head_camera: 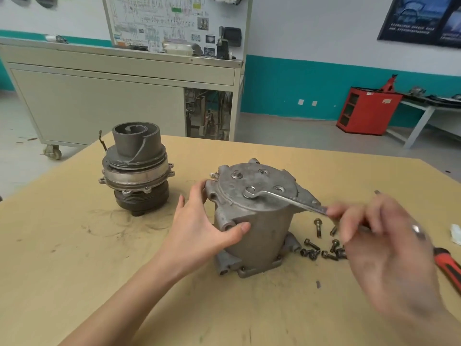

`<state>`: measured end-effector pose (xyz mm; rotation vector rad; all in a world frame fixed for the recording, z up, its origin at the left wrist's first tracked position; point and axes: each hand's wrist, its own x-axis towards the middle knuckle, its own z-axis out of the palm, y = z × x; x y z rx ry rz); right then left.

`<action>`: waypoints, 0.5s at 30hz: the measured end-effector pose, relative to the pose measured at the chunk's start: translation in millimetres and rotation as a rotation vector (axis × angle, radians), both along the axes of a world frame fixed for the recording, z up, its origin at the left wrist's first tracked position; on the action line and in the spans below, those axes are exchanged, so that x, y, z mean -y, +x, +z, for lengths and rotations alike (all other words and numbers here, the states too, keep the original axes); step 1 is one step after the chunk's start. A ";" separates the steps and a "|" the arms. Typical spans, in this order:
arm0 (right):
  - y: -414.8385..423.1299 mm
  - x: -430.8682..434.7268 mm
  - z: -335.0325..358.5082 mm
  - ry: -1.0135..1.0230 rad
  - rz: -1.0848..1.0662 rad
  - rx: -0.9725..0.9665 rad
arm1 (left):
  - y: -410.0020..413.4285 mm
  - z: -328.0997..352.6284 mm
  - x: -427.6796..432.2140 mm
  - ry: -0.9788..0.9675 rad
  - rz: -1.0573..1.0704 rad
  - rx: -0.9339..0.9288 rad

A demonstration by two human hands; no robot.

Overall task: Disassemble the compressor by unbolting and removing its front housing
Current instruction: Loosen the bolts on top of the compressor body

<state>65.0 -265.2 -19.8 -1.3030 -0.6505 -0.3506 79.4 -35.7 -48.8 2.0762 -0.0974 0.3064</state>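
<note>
While the left hand (pixel 199 221) gripped the compressor housing (pixel 259 228), upright on the table (pixel 74 258), the blurred right hand (pixel 374 236) pinched a wrench (pixel 282 198) seated on its top bolt (pixel 249 192); loose bolts (pixel 321 249) lay just beside.

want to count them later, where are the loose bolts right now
In the head view the loose bolts lie on the table, right of the base of the compressor housing, near the right hand holding the wrench.
</note>
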 end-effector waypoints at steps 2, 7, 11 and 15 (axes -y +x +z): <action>29.7 3.1 14.9 0.271 0.015 -0.317 | -0.8 1.2 2.7 0.004 0.019 -0.001; 144.5 -57.5 54.5 0.114 -0.080 -0.838 | -0.5 0.0 2.0 0.025 0.016 0.036; 172.4 -135.1 65.2 -0.438 -0.233 -0.588 | 1.6 -3.1 2.8 0.063 0.039 0.035; 142.5 -195.6 84.0 -1.133 -0.300 0.055 | 0.6 -0.9 3.8 0.071 0.057 0.020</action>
